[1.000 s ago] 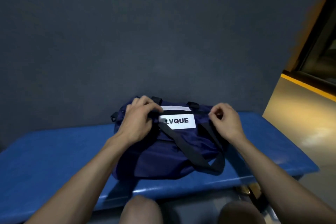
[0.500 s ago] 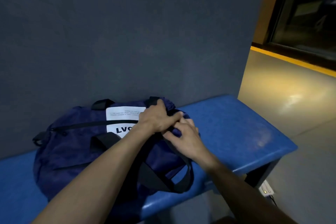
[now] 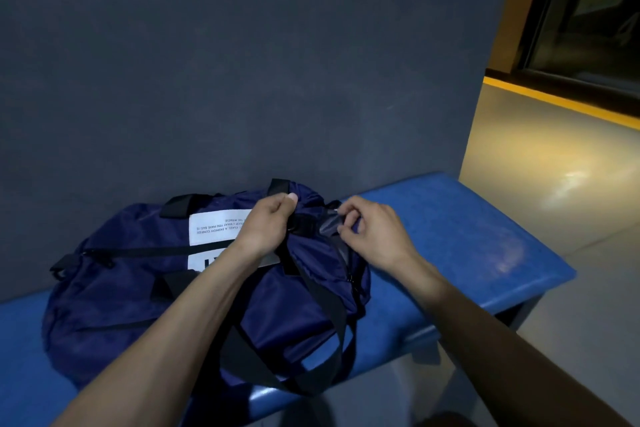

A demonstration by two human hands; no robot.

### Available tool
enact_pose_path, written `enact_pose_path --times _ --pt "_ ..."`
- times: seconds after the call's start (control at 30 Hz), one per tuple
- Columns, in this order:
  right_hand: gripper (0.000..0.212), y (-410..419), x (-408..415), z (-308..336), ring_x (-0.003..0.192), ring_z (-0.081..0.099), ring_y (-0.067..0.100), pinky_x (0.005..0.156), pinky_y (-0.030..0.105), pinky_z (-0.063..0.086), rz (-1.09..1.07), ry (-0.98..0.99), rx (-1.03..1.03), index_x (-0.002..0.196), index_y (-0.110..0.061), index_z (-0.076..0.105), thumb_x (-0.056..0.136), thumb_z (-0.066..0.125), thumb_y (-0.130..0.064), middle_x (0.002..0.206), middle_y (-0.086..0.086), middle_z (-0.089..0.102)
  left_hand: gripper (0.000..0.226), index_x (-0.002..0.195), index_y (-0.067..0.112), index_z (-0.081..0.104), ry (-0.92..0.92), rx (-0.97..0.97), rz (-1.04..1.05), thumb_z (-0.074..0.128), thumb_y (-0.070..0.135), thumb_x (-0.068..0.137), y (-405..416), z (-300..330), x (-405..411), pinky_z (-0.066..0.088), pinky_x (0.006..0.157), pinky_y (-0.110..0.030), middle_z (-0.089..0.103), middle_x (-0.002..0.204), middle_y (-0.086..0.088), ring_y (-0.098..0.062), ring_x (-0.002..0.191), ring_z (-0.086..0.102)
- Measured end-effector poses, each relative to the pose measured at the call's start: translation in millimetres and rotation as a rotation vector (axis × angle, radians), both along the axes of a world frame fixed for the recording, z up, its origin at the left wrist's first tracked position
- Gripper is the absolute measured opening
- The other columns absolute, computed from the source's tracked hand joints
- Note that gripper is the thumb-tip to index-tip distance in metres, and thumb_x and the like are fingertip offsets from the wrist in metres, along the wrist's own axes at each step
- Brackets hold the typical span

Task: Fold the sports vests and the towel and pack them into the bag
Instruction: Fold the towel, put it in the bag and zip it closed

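1. Navy bag (image 3: 145, 291) lying on its side on a blue bench (image 3: 460, 246), pushed up against a dark wall (image 3: 242, 62), directly under both forearms.
2. Left hand (image 3: 266, 229) curled tight over bunched fabric at the bag's right end, thumb on top, just beside a black webbing loop (image 3: 278, 185).
3. Right hand (image 3: 374, 236) just to the right of the left, fingertips pinched on a small tab at the same end, probably the zip pull; too dim and small to confirm.
4. White label (image 3: 214, 227) just left of the left wrist, partly hidden beneath it.
5. Black carry strap (image 3: 329, 315) draped slack over the bag's near side, below both wrists, hanging past the bench edge.
6. No vests or towel in sight; whether already inside, impossible to tell.
7. Thin, soft shell, judging by the creases and sag: light, floppy, likely slick, collapsing wherever gripped.
8. Best purchase likely at the stitched webbing loops or the zip end, fabric pinned taut with one hand while the other draws the pull; loose cloth apt to snag in the zip teeth.
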State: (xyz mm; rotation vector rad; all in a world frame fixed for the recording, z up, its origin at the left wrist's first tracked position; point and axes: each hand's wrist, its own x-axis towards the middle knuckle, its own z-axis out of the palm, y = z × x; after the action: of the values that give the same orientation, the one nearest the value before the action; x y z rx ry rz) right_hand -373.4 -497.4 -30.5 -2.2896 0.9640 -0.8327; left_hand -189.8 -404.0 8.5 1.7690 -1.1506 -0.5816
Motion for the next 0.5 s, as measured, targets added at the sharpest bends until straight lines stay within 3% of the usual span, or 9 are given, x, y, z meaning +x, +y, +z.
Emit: enact_pose_path --times 0.1,0.17,0.23,0.37,0.43,0.5 --pt "0.040 -5 7 18 0.118 0.043 0.015 0.099 0.038 0.038 0.020 0.128 -0.083 0.129 -0.031 0.062 0.090 0.069 -0.037 0.128 -0.009 0.052 0.042 0.069 0.022 0.037 0.037 0.019 -0.007 0.043 0.036 0.108 5 2 2 0.028 0.066 -0.034 0.038 0.068 -0.001 -0.015 0.063 0.037" --pt "0.042 -7 12 26 0.130 0.041 0.017 0.107 0.038 0.035 0.090 0.202 0.041 0.136 -0.028 0.059 0.095 0.065 -0.033 0.141 -0.007 0.049 0.039 0.073 0.019 0.041 0.041 0.011 -0.023 0.041 0.037 0.109 8 2 1 0.030 0.068 -0.033 0.040 0.071 -0.004 -0.016 0.066 0.038" --pt "0.034 -11 17 30 0.128 0.051 0.018 0.108 0.033 0.039 0.167 0.178 0.277 0.133 -0.018 0.062 0.100 0.055 -0.023 0.137 -0.002 0.058 0.040 0.072 0.021 0.037 0.021 0.005 -0.040 0.041 0.035 0.109 10 4 -2 0.029 0.066 -0.033 0.037 0.069 -0.002 -0.014 0.064 0.037" --pt "0.039 -17 22 42 0.115 0.061 0.025 0.103 0.037 0.044 0.135 0.215 0.430 0.111 -0.004 0.073 0.104 0.037 -0.017 0.124 0.010 0.069 0.044 0.068 0.022 0.030 -0.055 0.062 -0.120 0.042 0.034 0.109 16 10 -3 0.027 0.060 -0.032 0.031 0.061 0.008 -0.009 0.056 0.030" --pt "0.036 -20 24 39 0.104 0.062 0.027 0.091 0.036 0.045 0.071 0.227 0.510 0.099 -0.003 0.071 0.102 0.038 -0.018 0.121 0.017 0.069 0.044 0.069 0.019 0.034 -0.254 0.168 -0.170 0.045 0.040 0.107 14 17 0 0.032 0.063 -0.033 0.039 0.063 0.007 -0.014 0.061 0.040" --pt "0.030 -20 25 29 0.095 0.064 0.027 0.083 0.038 0.048 0.040 0.201 0.623 0.096 -0.007 0.068 0.100 0.043 -0.024 0.116 0.020 0.071 0.041 0.075 0.022 0.044 -0.590 0.253 -0.136 0.047 0.053 0.101 8 29 -3 0.037 0.067 -0.034 0.054 0.073 0.007 -0.021 0.076 0.054"
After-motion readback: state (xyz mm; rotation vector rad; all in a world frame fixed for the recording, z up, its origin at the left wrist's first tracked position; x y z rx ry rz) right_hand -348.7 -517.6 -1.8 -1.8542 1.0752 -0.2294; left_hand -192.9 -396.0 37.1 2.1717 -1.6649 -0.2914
